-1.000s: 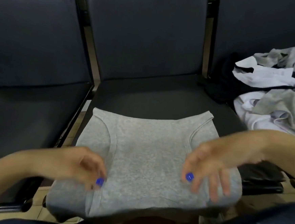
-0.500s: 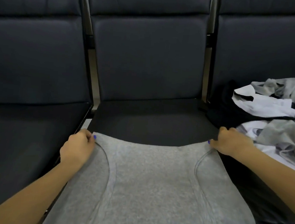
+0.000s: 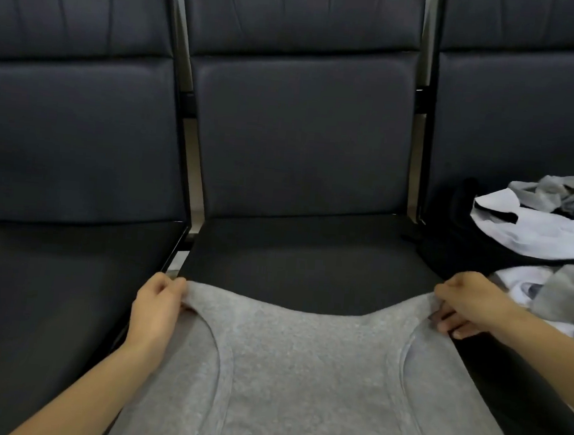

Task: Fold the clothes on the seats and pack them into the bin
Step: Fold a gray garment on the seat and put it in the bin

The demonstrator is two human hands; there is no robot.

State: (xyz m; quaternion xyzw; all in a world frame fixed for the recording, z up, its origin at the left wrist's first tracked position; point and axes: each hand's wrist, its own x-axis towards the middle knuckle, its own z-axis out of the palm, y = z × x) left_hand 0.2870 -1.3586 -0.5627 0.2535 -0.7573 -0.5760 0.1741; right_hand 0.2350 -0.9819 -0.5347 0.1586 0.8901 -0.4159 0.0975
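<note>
A grey garment point(image 3: 304, 373) lies flat on the front half of the middle black seat point(image 3: 303, 253). My left hand point(image 3: 156, 305) pinches its far left corner. My right hand point(image 3: 467, 305) grips its far right corner, fingers curled under the cloth. The far edge sags slightly between both hands. The near end of the garment runs out of the bottom of the view. No bin is visible.
A heap of unfolded white, grey and black clothes point(image 3: 545, 237) covers the right seat. The left seat point(image 3: 50, 284) holds nothing. Tall padded backrests point(image 3: 299, 129) stand behind all three seats, with metal posts between them.
Both hands moved from the near part of the garment to its far corners and closed on them. In the last half second the far corners have lifted slightly.
</note>
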